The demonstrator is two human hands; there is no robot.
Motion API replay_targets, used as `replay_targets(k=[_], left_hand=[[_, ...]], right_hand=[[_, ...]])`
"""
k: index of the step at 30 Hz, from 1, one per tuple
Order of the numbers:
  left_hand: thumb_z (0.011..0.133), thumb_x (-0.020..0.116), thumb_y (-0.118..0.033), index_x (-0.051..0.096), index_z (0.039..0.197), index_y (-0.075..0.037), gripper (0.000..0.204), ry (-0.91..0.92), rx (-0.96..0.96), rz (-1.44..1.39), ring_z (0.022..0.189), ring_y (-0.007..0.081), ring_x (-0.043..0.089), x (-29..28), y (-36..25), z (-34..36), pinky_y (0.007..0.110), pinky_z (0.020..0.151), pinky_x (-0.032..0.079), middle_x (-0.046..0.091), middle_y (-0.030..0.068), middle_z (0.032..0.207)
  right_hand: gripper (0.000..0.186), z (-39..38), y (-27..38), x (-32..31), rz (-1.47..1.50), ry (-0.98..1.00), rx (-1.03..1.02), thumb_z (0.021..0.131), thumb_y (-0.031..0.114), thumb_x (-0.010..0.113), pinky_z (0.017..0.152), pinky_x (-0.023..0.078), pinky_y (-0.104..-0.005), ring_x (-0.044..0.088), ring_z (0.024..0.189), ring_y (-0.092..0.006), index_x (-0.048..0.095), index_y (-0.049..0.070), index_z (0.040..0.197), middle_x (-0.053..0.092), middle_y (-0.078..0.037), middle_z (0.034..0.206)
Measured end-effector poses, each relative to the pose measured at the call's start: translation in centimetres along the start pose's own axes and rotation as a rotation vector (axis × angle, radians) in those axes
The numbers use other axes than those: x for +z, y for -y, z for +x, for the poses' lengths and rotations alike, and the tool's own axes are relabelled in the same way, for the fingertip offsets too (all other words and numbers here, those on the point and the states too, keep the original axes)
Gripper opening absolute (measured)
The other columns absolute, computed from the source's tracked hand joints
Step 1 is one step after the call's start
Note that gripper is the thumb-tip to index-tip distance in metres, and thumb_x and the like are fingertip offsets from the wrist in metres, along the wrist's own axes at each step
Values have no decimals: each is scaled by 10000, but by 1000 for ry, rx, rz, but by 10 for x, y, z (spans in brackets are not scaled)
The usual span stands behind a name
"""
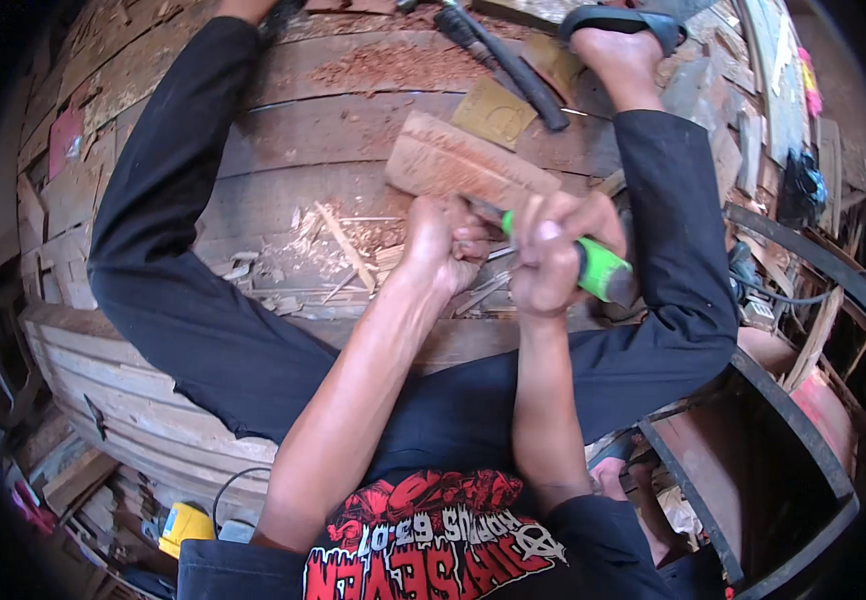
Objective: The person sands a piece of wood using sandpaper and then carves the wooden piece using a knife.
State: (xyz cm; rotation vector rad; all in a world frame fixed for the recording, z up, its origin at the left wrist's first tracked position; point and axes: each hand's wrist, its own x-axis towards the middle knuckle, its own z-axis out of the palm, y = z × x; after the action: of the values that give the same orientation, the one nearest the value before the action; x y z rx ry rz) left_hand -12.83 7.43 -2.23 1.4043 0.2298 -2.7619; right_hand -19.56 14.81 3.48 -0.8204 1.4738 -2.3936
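Observation:
In the head view my right hand (558, 250) is wrapped round the green handle (603, 272) of a chisel-like tool, whose dark blade (488, 210) points left toward a reddish wooden board (453, 150). My left hand (443, 240) is closed at the board's lower edge, beside the blade's tip; what exactly its fingers grip is hidden. The board lies slanted between my bent legs. Below it, pale shavings and splinters (338, 245) are strewn over the planks.
Dark long-handled tools (523, 80) and a yellow sheet (493, 110) lie beyond the board, near my sandaled foot (618, 55). At the right stand a dark metal frame (793, 410) and a blue plastic bag (801, 185). A yellow object (183, 530) sits at lower left.

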Motion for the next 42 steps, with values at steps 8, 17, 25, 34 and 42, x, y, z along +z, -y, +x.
replay_targets(k=[8,17,25,34,42], left_hand=[[1016,249,-251,494,1043,-101,289,-81,91,11,451,47,336,8,3,-1,186,373,266,420,-6,667],[1014,250,-213,472,938,-118,253,-21,52,-30,439,63,329,1,-2,-3,213,378,267,415,-9,658],[977,244,-186,484,928,-62,274,-105,72,-86,434,60,344,2,0,-5,186,339,295,428,1,651],[962,222,-204,480,1050,-53,312,-135,54,-72,425,72,337,5,8,-1,198,342,283,415,-4,630],[1000,271,-255,501,1059,-112,277,-16,33,-126,446,45,358,-3,5,6,191,362,286,425,-8,674]], right_hand=[[146,-8,-22,2,-143,88,-27,863,23,563,448,352,-272,414,486,-88,429,81,851,431,0,601],[165,0,-18,-1,-12,-26,24,876,55,537,452,326,-260,345,469,-82,389,96,815,402,3,612],[195,10,4,6,157,-98,55,846,4,571,448,313,-250,361,494,-79,405,81,779,406,4,595],[191,6,2,0,77,-137,10,870,55,537,427,284,-251,336,452,-82,370,79,779,374,-8,567],[156,3,-20,-1,-207,-44,-40,885,22,534,426,295,-261,322,460,-72,400,75,826,367,6,584]])
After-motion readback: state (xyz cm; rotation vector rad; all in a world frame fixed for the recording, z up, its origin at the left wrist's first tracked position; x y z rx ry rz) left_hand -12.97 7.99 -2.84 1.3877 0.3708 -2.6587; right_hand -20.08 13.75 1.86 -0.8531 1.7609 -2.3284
